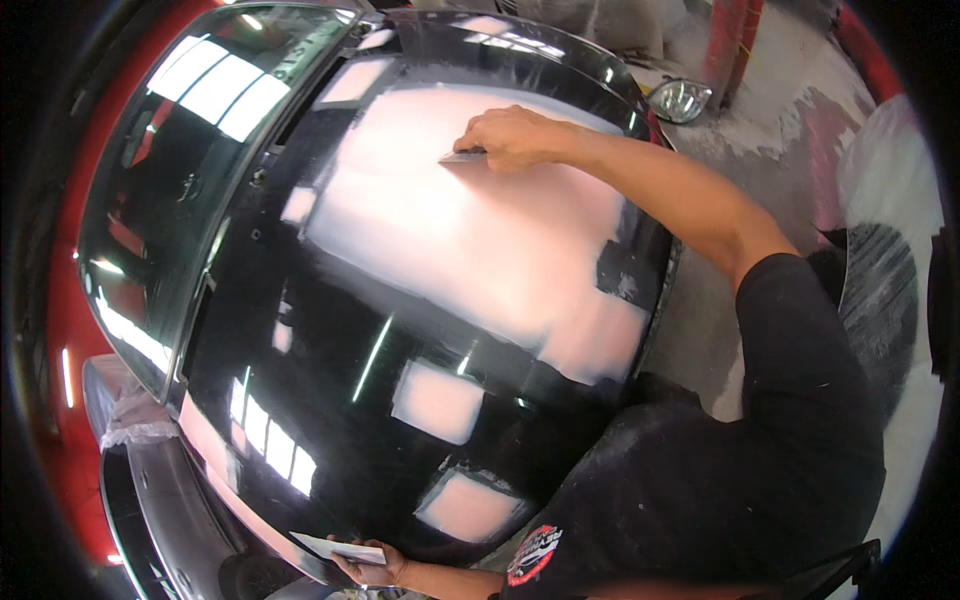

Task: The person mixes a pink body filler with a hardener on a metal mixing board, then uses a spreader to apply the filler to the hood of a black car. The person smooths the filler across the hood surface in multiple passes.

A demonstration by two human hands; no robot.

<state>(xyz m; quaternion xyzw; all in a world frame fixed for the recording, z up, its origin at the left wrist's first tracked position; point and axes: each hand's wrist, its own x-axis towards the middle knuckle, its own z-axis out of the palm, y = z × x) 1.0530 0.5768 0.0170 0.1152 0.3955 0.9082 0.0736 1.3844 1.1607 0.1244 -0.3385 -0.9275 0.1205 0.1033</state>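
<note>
A black car hood (330,370) spreads below me, with a large pale pink filler patch (440,230) over much of its far part. My right hand (510,138) is closed on a thin putty spreader (460,157), its flat blade at the surface of the large patch. My fingers hide the rest of the tool. Down by the hood's near left edge, my left hand (378,570) grips a flat whitish plate (335,546), partly hidden by the fingers. Smaller pink patches, such as one square patch (438,402) and another patch (470,505), dot the black paint.
The windshield (200,150) runs along the left, reflecting lights. A detached headlight (680,100) lies beyond the front of the hood, near a red post (725,45). A grey bumper-like part (175,500) is at the lower left. Worn grey floor (705,310) shows at the right.
</note>
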